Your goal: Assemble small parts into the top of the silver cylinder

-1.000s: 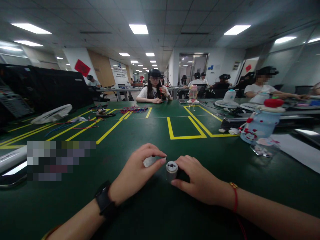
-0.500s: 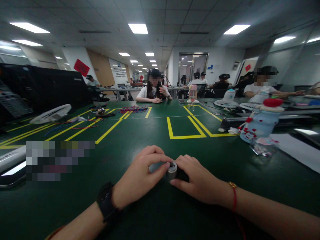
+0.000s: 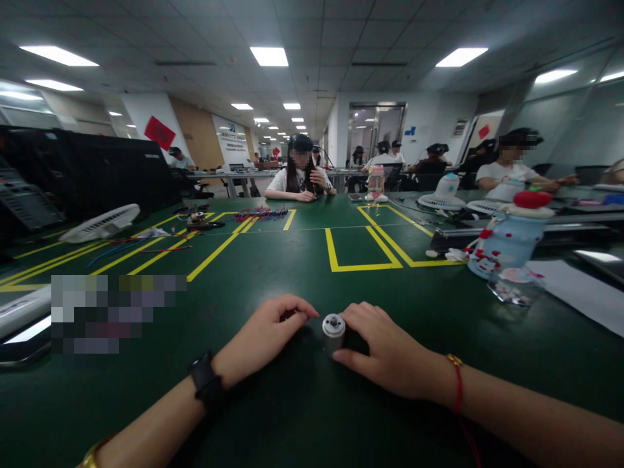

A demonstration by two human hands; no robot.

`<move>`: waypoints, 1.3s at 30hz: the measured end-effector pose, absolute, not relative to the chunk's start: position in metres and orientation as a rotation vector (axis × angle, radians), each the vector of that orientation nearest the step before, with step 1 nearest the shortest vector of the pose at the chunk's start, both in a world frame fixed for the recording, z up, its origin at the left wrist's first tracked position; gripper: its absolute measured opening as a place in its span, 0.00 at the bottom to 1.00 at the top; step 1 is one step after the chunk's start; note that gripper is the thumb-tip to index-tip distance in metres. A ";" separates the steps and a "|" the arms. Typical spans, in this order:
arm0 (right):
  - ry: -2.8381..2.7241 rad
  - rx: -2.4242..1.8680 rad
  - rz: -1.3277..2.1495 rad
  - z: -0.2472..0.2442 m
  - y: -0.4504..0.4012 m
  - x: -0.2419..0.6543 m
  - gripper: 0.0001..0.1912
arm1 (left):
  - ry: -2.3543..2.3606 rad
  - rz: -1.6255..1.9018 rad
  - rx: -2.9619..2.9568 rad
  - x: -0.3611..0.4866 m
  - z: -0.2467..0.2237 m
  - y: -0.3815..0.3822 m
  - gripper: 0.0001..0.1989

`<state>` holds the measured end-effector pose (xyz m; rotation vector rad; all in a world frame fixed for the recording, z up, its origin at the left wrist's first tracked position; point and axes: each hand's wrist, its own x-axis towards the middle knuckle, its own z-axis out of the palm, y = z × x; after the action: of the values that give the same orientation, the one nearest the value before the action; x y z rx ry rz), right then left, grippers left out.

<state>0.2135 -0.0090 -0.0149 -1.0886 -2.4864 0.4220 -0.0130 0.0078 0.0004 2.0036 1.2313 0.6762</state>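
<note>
A small silver cylindrical motor [image 3: 333, 337] stands upright on the green table, its top face showing a short central shaft and dark holes. My right hand [image 3: 385, 348] is closed around the motor's right side, thumb low at the front and fingers behind. A red cord bracelet circles that wrist. To the left of the motor, apart from it, my left hand [image 3: 268, 335] hovers with loosely bent fingers and thumb near the index finger. Nothing shows between its fingertips. A dark watch [image 3: 207, 379] is on the left wrist.
Yellow tape lines [image 3: 365, 268] mark the green tabletop [image 3: 273, 260]. Bundled wires [image 3: 260, 213] lie farther back, and a white fan [image 3: 100, 223] is at left. At right are a blue bottle [image 3: 509, 240], a small clear bag [image 3: 514, 288] and white paper [image 3: 580, 292]. A person [image 3: 299, 179] sits opposite.
My left hand has let go of the motor's top and drawn back left, uncovering the shaft and top face. My right hand and the motor have stayed in place.
</note>
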 end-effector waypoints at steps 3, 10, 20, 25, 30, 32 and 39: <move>-2.482 -1.092 0.433 -0.014 -0.009 0.214 0.13 | 1.230 0.613 1.999 -0.017 -0.004 0.011 0.11; -2.478 -1.096 0.440 -0.014 -0.009 0.214 0.12 | 1.218 0.607 2.062 -0.019 -0.005 0.010 0.11; -2.483 -1.088 0.419 -0.017 -0.009 0.214 0.12 | 1.188 0.577 2.049 -0.016 -0.008 0.009 0.10; -2.485 -1.079 0.408 -0.018 -0.007 0.214 0.13 | 1.160 0.710 2.110 -0.005 0.006 -0.002 0.10; -2.476 -1.069 0.394 -0.020 -0.006 0.213 0.12 | 1.107 0.840 2.118 0.005 0.013 -0.009 0.09; -2.476 -1.068 0.389 -0.020 -0.006 0.212 0.12 | 1.095 0.857 2.126 0.008 0.013 -0.011 0.08; -2.474 -1.074 0.393 -0.019 -0.007 0.213 0.13 | 1.126 0.929 2.078 0.008 0.015 -0.009 0.07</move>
<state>0.2125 -0.0072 -0.0191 -1.0740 -2.4739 0.3930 0.0085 -0.0090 0.0146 2.0782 1.1257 0.9288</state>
